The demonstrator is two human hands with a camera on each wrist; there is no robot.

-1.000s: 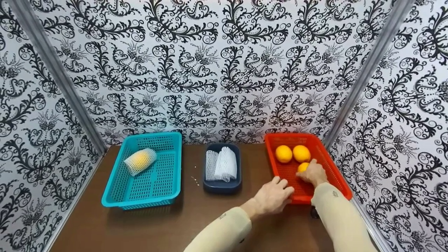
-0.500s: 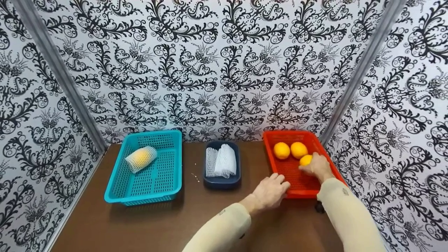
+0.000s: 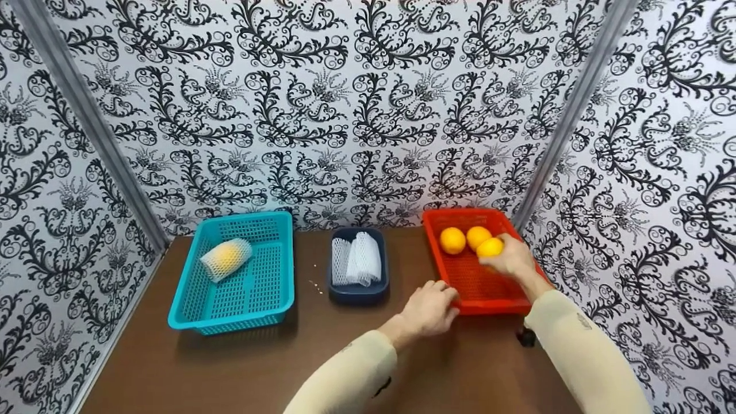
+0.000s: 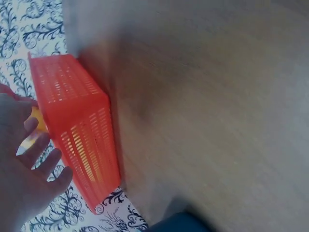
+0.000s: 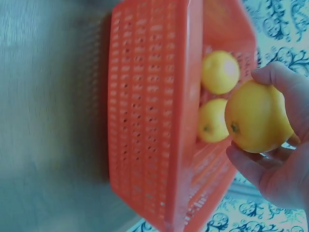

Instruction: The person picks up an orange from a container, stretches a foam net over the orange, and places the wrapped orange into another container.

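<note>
My right hand (image 3: pixel 513 260) holds an orange (image 3: pixel 490 247) between thumb and fingers, over the red basket (image 3: pixel 494 306). In the right wrist view the held orange (image 5: pixel 253 118) shows its green stem spot and is raised above the basket's rim. Two more oranges, one at the left (image 3: pixel 452 240) and one beside it (image 3: pixel 477 234), lie at the back of that basket. By the basket's front left corner is my left hand (image 3: pixel 428 309), holding nothing. The left wrist view shows its loosely bent, spread fingers (image 4: pixel 48 164) right at the red rim.
At the left stands a teal basket (image 3: pixel 247 318) with a net-wrapped yellow fruit (image 3: pixel 226 260) inside. A navy bin (image 3: pixel 359 297) in the middle holds white foam nets (image 3: pixel 365 259). A small black object (image 3: pixel 525 337) lies before the red basket. Patterned walls enclose the table.
My right hand has lifted the orange from the basket's floor and brought it slightly left. The left hand stays by the basket's front left corner. The head view has shifted a little.
</note>
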